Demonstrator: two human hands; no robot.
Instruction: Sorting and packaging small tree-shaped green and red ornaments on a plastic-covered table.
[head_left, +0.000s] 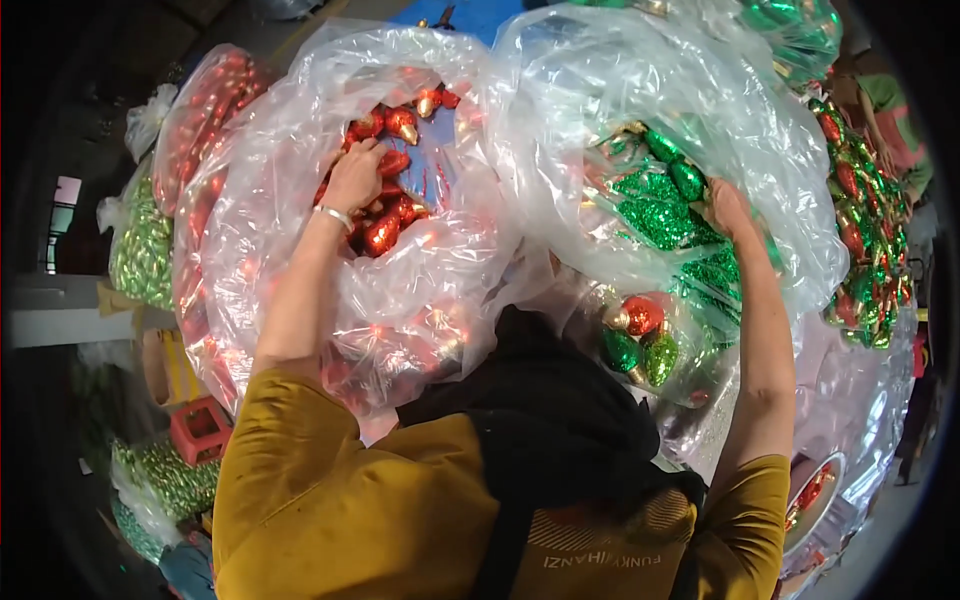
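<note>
Two large clear plastic bags stand open side by side in front of me. My left hand (356, 178), with a pale bracelet at the wrist, reaches into the left bag (270, 150). Its fingers bend round a shiny red bulb ornament (394, 162) among several others with gold caps. In the right bag (640, 80), my right hand (724, 210) has its fingers curled against a shiny green bulb ornament (687, 181); their tips are partly hidden. Glittery green ornaments (655, 212) lie beside and below that hand.
Near my chest, a smaller clear bag holds red, green and gold ornaments (642, 315). Bags of red ornaments (208, 120) and light green ornaments (145, 250) stand at left, above a red plastic crate (200, 430). Red and green ornaments (850, 230) are heaped at right, near another person (890, 130).
</note>
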